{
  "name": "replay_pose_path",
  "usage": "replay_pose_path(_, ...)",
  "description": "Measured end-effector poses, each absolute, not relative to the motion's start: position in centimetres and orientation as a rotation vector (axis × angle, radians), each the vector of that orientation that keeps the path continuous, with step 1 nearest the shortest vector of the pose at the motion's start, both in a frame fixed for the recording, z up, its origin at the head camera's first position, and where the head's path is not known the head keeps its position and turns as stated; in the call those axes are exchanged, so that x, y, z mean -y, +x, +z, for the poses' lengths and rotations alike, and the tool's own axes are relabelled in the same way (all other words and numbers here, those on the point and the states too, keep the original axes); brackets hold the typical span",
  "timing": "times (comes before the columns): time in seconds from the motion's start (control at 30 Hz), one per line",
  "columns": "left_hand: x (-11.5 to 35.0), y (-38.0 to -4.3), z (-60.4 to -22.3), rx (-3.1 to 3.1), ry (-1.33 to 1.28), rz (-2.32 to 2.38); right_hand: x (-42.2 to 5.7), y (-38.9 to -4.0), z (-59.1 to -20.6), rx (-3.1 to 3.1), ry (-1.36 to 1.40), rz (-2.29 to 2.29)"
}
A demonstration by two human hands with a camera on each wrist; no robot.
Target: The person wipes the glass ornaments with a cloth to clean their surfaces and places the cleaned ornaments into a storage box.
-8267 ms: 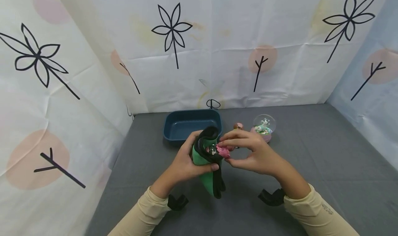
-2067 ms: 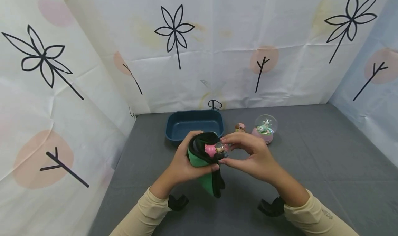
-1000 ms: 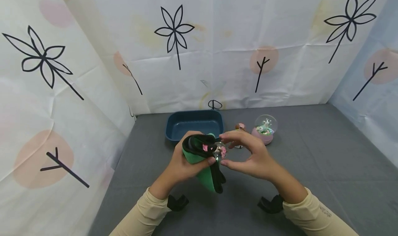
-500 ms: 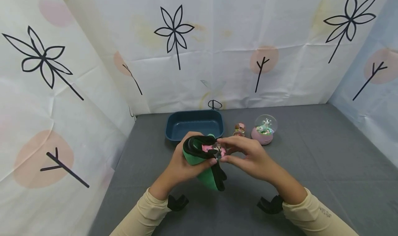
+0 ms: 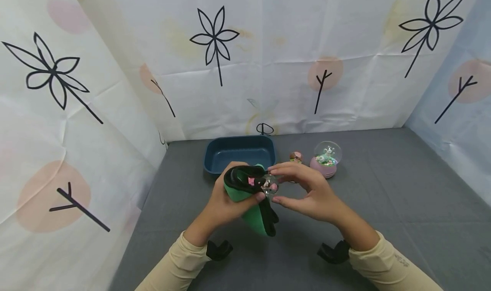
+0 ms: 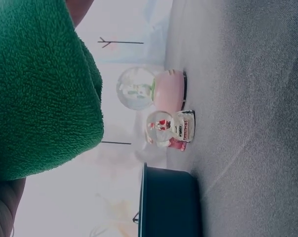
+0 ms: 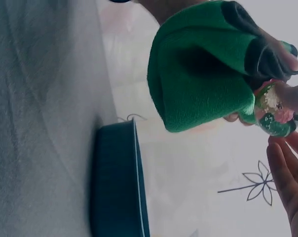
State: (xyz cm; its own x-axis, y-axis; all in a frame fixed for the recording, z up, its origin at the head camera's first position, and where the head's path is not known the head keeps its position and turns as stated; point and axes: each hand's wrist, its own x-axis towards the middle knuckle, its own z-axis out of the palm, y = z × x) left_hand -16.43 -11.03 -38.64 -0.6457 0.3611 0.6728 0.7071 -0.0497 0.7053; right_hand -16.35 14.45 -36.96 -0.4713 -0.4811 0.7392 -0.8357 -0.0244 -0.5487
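"Transparent, round, pink-based snow globe (image 5: 270,185): position, hold?"
"Above the grey fabric worktop (image 5: 180,206): left grip (image 5: 226,203) clasps green-and-black terry cloth (image 5: 254,219) around one end; right grip (image 5: 316,193) pinches the other, presumably for stability."

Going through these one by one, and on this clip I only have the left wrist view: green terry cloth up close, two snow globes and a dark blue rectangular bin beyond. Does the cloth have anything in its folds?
Observer: Yes. The head view shows a small clear snow globe with pink decoration poking out of the green terry cloth.
Operator: What is the right hand doing?
Observer: The right hand is at that small globe, thumb and fingers curved round it.
Operator: Is the cloth green all over?
Observer: No. Folded black fabric runs along its edge and hangs down toward the person.
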Motion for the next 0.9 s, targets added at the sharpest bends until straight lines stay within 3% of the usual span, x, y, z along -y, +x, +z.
replay_pose_path(0.3, 10.93, -16.15, -38.60, 2.032, -1.058, -1.799, -14.20, -16.25, -37.18, 1.962, 1.380, 1.430)
replay_pose_path(0.63, 10.84, -16.25, -38.74, 2.028, -1.125, -1.713, -14.70, -15.68, -36.65, 2.350, 1.121, 1.618)
replay_pose_path(0.9, 10.95, -16.10, -38.69, 2.011, -1.070, -1.774, -14.30, -16.25, -36.92, 1.928, 1.313, 1.360)
